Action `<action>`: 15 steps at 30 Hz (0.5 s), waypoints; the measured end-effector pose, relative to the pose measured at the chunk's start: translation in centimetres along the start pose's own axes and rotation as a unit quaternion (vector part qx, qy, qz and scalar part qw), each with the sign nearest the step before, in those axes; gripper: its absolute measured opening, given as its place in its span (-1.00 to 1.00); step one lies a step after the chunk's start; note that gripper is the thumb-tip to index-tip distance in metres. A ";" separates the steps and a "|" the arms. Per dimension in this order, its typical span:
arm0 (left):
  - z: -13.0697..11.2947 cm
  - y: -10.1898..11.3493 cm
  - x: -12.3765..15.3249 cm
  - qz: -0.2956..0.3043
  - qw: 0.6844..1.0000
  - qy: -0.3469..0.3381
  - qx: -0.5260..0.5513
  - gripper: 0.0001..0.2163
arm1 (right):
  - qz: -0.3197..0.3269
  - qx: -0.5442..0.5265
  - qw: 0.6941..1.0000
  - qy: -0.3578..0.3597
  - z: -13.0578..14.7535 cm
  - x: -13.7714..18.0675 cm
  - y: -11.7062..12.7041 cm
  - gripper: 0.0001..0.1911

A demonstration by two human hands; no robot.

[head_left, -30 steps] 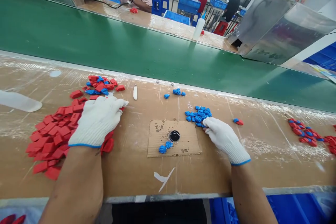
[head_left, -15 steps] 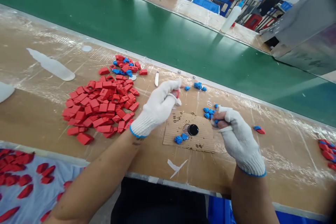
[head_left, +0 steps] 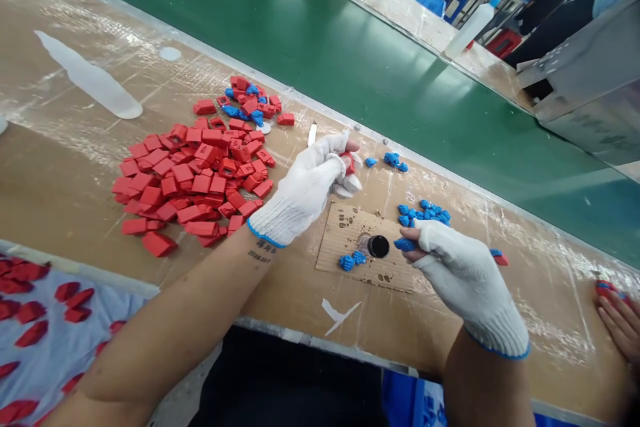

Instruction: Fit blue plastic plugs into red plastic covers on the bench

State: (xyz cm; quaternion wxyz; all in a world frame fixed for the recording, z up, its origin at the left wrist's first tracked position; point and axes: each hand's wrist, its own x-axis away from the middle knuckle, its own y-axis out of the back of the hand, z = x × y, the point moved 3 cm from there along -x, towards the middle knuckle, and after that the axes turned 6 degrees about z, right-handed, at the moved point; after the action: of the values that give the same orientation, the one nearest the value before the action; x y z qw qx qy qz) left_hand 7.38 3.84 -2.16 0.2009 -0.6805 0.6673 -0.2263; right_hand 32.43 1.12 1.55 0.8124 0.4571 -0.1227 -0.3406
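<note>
My left hand, in a white glove with bare fingertips, is closed around a small red plastic piece. My gloved right hand pinches a small blue plastic piece between thumb and finger. Just left of that piece, a small round pot of dark liquid stands on a stained cardboard sheet. Two blue pieces lie on the cardboard beside the pot. Behind my right hand is a cluster of blue pieces. A large heap of red pieces lies left of my left hand.
A green conveyor belt runs beyond the table. Near its edge lie a white-handled tool and several blue pieces. Another person's hand rests over red-and-blue pieces at far right. A white bottle stands across the belt.
My right hand has drawn back from the blue cluster with a blue piece, now beside the pot. My left hand still holds the red piece. Another person's hand has appeared at right.
</note>
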 end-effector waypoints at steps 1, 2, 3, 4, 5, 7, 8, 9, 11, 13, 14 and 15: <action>0.0 0.1 0.0 -0.006 1.000 0.000 -0.001 -0.86 | 0.019 0.014 1.000 0.008 0.3 -0.3 -0.1 -0.72; 0.1 0.1 -0.1 -0.010 1.000 0.001 -0.001 -0.87 | 0.035 0.028 0.999 0.016 0.6 -0.5 -0.2 -0.70; 0.1 0.2 -0.1 -0.012 1.000 0.001 -0.001 -0.87 | 0.048 0.042 0.998 0.024 0.9 -0.9 -0.2 -0.69; 0.2 0.2 -0.2 -0.011 1.000 0.001 -0.003 -0.87 | 0.056 0.056 0.996 0.030 1.1 -1.2 -0.2 -0.69; 0.3 0.3 -0.2 -0.009 1.000 0.000 -0.006 -0.87 | 0.062 0.070 0.995 0.034 1.3 -1.4 -0.3 -0.70; 0.3 0.4 -0.2 -0.004 1.000 -0.002 -0.015 -0.88 | 0.071 0.100 0.992 0.039 1.5 -1.8 -0.4 -0.73; 0.3 0.4 -0.2 -0.002 1.000 -0.003 -0.018 -0.88 | 0.075 0.113 0.990 0.041 1.6 -2.0 -0.5 -0.74; 0.3 0.4 -0.2 0.000 1.000 -0.004 -0.020 -0.88 | 0.080 0.122 0.988 0.042 1.6 -2.1 -0.6 -0.75; 0.2 0.4 -0.2 0.003 1.000 -0.003 -0.021 -0.89 | 0.088 0.129 0.987 0.045 1.5 -2.1 -0.7 -0.75; 0.1 0.4 -0.1 0.002 1.000 -0.003 -0.020 -0.89 | 0.089 0.123 0.987 0.042 1.4 -2.2 -0.6 -0.74; 0.1 0.4 -0.1 0.000 1.000 -0.004 -0.018 -0.89 | 0.086 0.118 0.989 0.039 1.3 -2.3 -0.5 -0.73; 0.1 0.4 -0.1 0.000 1.000 -0.003 -0.016 -0.89 | 0.080 0.113 0.990 0.035 1.2 -2.4 -0.4 -0.72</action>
State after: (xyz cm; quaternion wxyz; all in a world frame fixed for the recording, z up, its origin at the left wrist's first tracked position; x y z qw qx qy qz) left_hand 7.10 3.89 -2.51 0.1921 -0.6847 0.6700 -0.2132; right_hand 29.88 1.78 2.19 0.7836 0.5466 -0.1683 -0.2427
